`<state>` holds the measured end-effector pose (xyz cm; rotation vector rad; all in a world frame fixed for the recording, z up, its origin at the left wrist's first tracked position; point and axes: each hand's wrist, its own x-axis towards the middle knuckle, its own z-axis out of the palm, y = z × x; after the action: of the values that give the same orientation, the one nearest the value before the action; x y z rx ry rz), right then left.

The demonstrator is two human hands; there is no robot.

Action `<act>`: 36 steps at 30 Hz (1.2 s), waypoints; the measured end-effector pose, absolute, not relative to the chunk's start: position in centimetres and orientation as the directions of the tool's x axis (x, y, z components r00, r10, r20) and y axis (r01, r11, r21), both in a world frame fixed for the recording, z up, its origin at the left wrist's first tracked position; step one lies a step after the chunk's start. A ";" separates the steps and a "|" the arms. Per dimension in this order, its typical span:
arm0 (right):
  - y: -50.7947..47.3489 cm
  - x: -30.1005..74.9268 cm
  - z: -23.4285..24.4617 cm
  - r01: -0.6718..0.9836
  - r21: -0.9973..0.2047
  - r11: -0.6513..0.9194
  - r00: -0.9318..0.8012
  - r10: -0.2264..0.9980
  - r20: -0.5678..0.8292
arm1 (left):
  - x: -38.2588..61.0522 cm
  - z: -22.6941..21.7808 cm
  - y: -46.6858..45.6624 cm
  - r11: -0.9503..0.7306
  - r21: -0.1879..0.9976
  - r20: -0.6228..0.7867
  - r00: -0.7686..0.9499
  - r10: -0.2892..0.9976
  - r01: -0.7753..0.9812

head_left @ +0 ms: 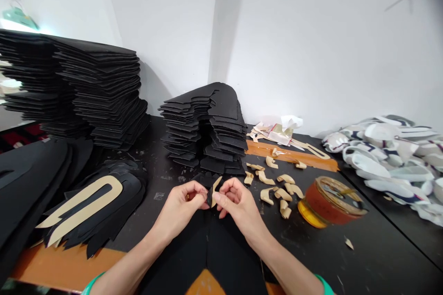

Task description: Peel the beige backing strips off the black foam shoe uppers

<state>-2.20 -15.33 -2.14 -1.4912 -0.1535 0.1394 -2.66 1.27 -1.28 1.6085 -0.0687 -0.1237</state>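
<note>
My left hand (pixel 185 200) and my right hand (pixel 232 199) meet over the dark table, both pinched on the top of a black cut piece (pixel 211 244) that lies in front of me. Between the fingertips a tan backing strip (pixel 215 190) sticks up, partly peeled from the black piece; my right fingers pinch it. Just behind the hands stands a stack of black cut pieces (pixel 207 129). Several curled tan strips (pixel 277 186) lie scattered to the right of my right hand.
Tall piles of black sheets (pixel 76 87) fill the back left. Black pieces with a tan U-shaped template (pixel 83 203) lie at left. An amber tape roll (pixel 328 200) lies at right, white shoe parts (pixel 387 152) far right, paper scraps (pixel 277 131) by the wall.
</note>
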 end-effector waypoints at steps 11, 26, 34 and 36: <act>-15.6 -1.5 -1.7 0.231 -0.967 0.103 0.970 0.055 0.238 | -2.8 -1.1 1.1 0.071 0.990 -0.105 0.974 -0.199 0.121; -15.6 -2.7 -1.2 0.540 -0.813 -0.218 0.841 0.189 0.508 | -2.3 -1.3 1.3 -0.115 0.991 0.037 0.964 -0.263 -0.070; -16.5 -1.3 -1.4 0.355 -0.931 -0.088 0.935 0.034 0.354 | -2.0 -1.3 1.8 -0.118 0.990 0.050 0.967 -0.249 -0.081; -16.8 -0.7 -1.7 0.244 -0.969 0.051 0.970 -0.027 0.243 | -2.0 -1.1 1.8 -0.102 0.993 0.042 0.975 -0.217 -0.065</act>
<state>-0.71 -16.79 -1.65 -1.5084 -0.1755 -0.2076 -2.00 1.78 -1.12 1.6729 -0.2151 -0.1292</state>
